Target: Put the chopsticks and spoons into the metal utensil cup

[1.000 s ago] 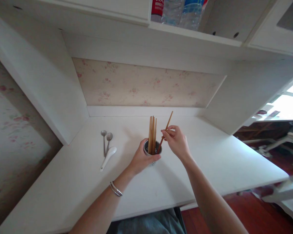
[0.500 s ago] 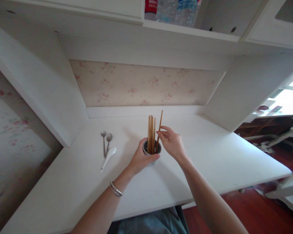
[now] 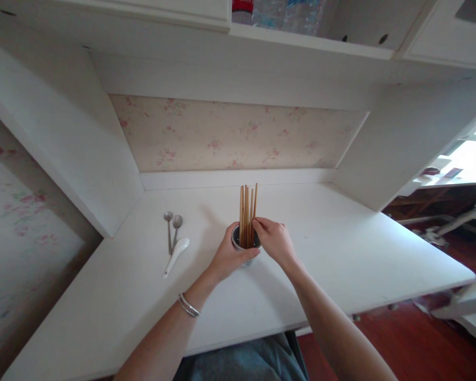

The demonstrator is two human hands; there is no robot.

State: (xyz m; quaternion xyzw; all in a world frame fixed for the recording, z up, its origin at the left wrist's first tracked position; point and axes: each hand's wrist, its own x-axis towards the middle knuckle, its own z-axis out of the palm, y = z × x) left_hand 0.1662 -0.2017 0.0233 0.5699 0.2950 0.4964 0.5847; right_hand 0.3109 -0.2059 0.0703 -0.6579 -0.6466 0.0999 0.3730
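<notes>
Occupying the middle of the surface [image 3: 341, 254]: one cup [image 3: 247, 262], mouth upward, grey at the rim, lower wall dotted.

Contents: several slim wooden chopsticks [image 3: 244, 211], light brown, nearly upright, bunched together and rising well above the rim.

Left hand [image 3: 229, 257]: grip wrapped around the cup from the near left, thumb laid across the near side below the mouth. Silver bangle [image 3: 188, 305] at the wrist.

Right hand [image 3: 276, 239]: grip pinched on a single chopstick [image 3: 255, 201], thumb and fingertips together just above the far right of the rim. This piece stands nearly upright, just right of the bunch, its lower part down in the cup.

Left of the cup, well apart: two metal spoons [image 3: 177, 221], bowls to the far side, handles converging toward the near side; with them, one white spoon [image 3: 176, 256], lying aslant, bowl to the far right, handle to the near left, overlapping the handle ends.

Far side: floral panel [image 3: 238, 132], pink on cream. Above it, in a cabinet recess, clear bottles [image 3: 267, 13], cut off by the upper edge.

Far right: bright window [image 3: 470, 153]. Near right, below: red-brown floor [image 3: 365, 344].
</notes>
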